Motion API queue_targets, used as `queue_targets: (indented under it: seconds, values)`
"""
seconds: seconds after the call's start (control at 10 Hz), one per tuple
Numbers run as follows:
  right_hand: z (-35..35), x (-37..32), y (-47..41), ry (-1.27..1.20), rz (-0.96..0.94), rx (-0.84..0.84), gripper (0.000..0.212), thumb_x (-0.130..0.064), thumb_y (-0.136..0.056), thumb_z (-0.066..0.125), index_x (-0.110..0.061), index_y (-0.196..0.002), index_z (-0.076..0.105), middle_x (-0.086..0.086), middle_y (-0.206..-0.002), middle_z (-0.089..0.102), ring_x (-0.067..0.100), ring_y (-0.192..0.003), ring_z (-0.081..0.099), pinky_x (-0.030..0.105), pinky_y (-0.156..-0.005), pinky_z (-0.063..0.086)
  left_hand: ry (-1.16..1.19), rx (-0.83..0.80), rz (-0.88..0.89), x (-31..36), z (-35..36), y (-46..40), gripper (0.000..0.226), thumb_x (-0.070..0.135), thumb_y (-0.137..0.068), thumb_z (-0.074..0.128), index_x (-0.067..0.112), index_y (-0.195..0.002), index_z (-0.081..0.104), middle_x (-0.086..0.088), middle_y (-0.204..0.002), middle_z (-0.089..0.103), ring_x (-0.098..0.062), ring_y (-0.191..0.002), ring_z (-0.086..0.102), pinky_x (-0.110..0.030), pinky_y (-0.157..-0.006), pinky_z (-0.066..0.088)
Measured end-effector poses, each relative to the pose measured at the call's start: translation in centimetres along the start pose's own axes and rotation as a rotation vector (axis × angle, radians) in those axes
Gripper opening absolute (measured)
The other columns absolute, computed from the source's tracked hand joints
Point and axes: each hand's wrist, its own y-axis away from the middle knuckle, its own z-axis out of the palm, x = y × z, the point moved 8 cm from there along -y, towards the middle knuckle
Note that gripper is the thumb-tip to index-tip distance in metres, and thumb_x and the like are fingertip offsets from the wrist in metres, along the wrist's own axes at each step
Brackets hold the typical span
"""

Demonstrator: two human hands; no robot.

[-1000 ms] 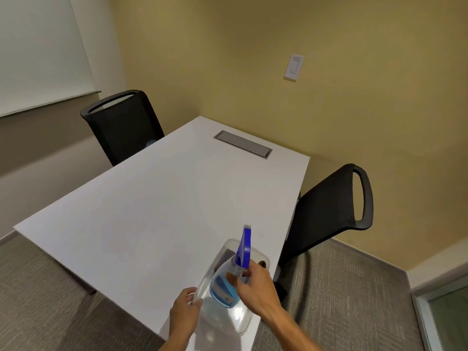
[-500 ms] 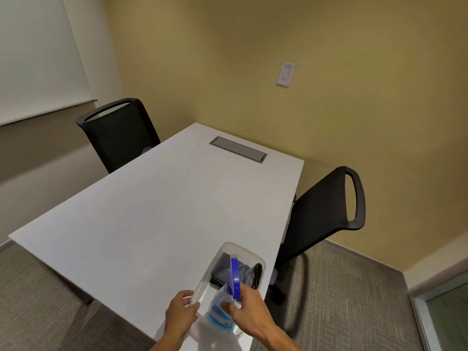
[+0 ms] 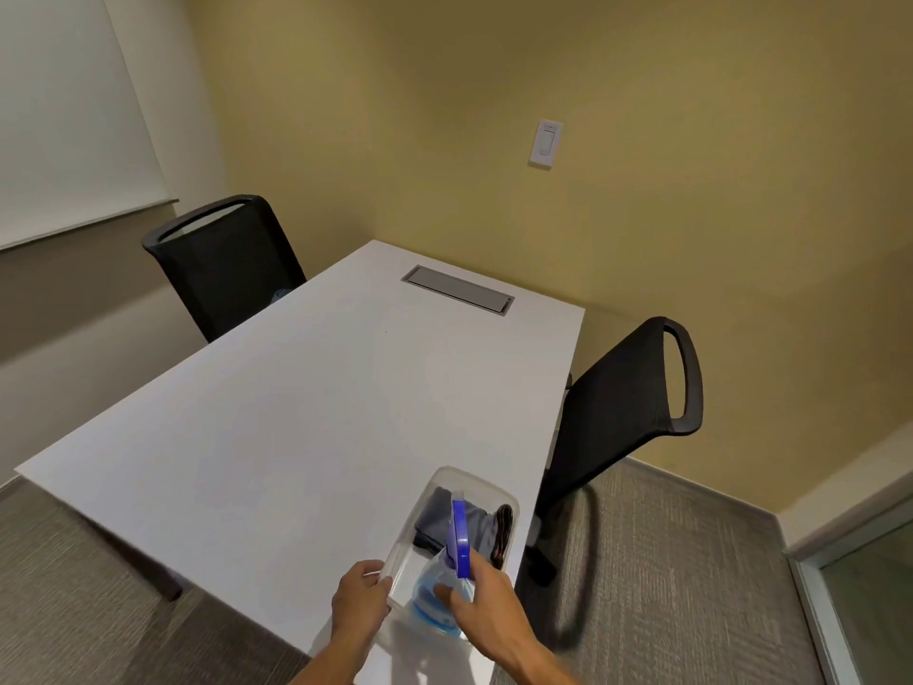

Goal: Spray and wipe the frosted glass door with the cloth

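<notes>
A clear plastic bin (image 3: 474, 479) sits at the near right corner of the white table (image 3: 316, 417). In it lies a folded dark grey cloth (image 3: 469, 519). My right hand (image 3: 486, 608) grips a spray bottle (image 3: 435, 598) of blue liquid with a blue trigger head, held in the bin's near end. My left hand (image 3: 360, 603) holds the bin's left rim. A strip of the frosted glass door (image 3: 874, 600) shows at the far right edge.
Two black mesh chairs stand at the table: one chair (image 3: 225, 262) at the back left, the other chair (image 3: 627, 402) on the right. A grey cable hatch (image 3: 457, 289) is set in the tabletop. Carpet covers the floor.
The spray bottle has come down into the bin, uncovering the cloth behind it. The view has tilted up and back, so hands and bin sit lower in frame.
</notes>
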Motion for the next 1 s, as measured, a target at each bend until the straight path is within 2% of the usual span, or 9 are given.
queue_targets:
  seconds: [0.1,0.2,0.3,0.4,0.5,0.7,0.8,0.9,1.0]
  values:
    - [-0.3,-0.3,0.7,0.000,-0.013,0.023,0.052,-0.031,-0.094,0.070,-0.030,-0.142,0.049,-0.013,-0.130,0.060,0.011,-0.120,0.055,0.033,-0.112,0.043,-0.014,-0.012,-0.003,-0.3,0.0,-0.3,0.033,0.003,-0.103,0.059,0.003,-0.135,0.062,-0.020,-0.138,0.067,-0.040,-0.119,0.065,-0.052,-0.107,0.058]
    - [-0.7,-0.4,1.3,-0.006,-0.018,0.031,0.060,-0.032,-0.093,0.072,-0.031,-0.146,0.043,-0.007,-0.144,0.056,0.015,-0.132,0.053,0.037,-0.115,0.042,-0.053,-0.014,-0.004,-0.2,0.0,-0.4,0.035,0.005,-0.104,0.058,0.005,-0.138,0.061,-0.019,-0.141,0.065,-0.040,-0.122,0.065,-0.052,-0.111,0.056]
    - [-1.0,-0.4,1.6,0.000,-0.003,0.035,0.084,-0.039,-0.088,0.076,-0.034,-0.155,0.026,-0.008,-0.155,0.046,0.017,-0.139,0.048,0.043,-0.116,0.040,-0.098,-0.018,0.011,0.4,0.2,-0.4,0.038,0.012,-0.105,0.057,0.006,-0.143,0.058,-0.018,-0.146,0.062,-0.040,-0.130,0.061,-0.050,-0.116,0.051]
    - [-1.4,0.2,2.0,0.021,0.014,0.040,0.097,-0.046,-0.086,0.076,-0.034,-0.160,0.014,-0.008,-0.163,0.035,0.019,-0.147,0.040,0.045,-0.119,0.035,-0.095,-0.036,0.019,0.8,0.3,-0.2,0.041,0.011,-0.104,0.058,0.005,-0.145,0.057,-0.019,-0.148,0.061,-0.041,-0.133,0.059,-0.049,-0.117,0.049]
    - [-2.5,1.0,3.1,0.038,-0.022,0.059,0.099,-0.048,-0.087,0.073,-0.035,-0.162,0.009,-0.006,-0.168,0.026,0.018,-0.151,0.032,0.040,-0.122,0.030,-0.084,-0.055,0.034,1.1,0.5,0.5,0.044,0.011,-0.102,0.058,0.005,-0.146,0.055,-0.018,-0.146,0.062,-0.040,-0.132,0.058,-0.048,-0.115,0.049]
    - [-4.8,2.4,5.0,0.067,-0.014,0.139,0.096,-0.050,-0.086,0.071,-0.036,-0.160,0.011,-0.005,-0.165,0.032,0.014,-0.149,0.033,0.032,-0.119,0.030,-0.085,-0.051,0.077,1.8,1.1,2.1,0.047,0.010,-0.104,0.060,0.002,-0.149,0.050,-0.023,-0.149,0.058,-0.044,-0.132,0.058,-0.051,-0.114,0.049]
    - [-6.2,3.9,6.4,0.037,-0.015,0.166,0.097,-0.050,-0.085,0.071,-0.038,-0.160,0.010,-0.004,-0.166,0.030,0.012,-0.149,0.033,0.033,-0.119,0.031,-0.080,-0.038,0.098,2.6,1.2,3.8,0.048,0.009,-0.104,0.060,0.002,-0.151,0.048,-0.025,-0.153,0.054,-0.046,-0.137,0.055,-0.054,-0.117,0.048]
    - [-7.4,4.6,8.2,0.012,-0.013,0.204,0.095,-0.050,-0.086,0.072,-0.042,-0.159,0.010,-0.006,-0.165,0.030,0.014,-0.149,0.035,0.029,-0.108,0.044,-0.062,-0.008,0.116,3.0,1.0,5.4,0.049,0.009,-0.104,0.061,0.003,-0.151,0.048,-0.026,-0.152,0.054,-0.047,-0.136,0.055,-0.055,-0.116,0.049]
    - [-8.9,5.8,10.8,-0.013,-0.057,0.242,0.093,-0.047,-0.088,0.071,-0.039,-0.160,0.013,-0.004,-0.164,0.033,0.015,-0.147,0.036,0.035,-0.116,0.035,-0.037,0.023,0.143,2.9,1.1,7.7,0.050,0.014,-0.104,0.063,0.004,-0.150,0.048,-0.026,-0.152,0.053,-0.048,-0.135,0.056,-0.057,-0.115,0.049]
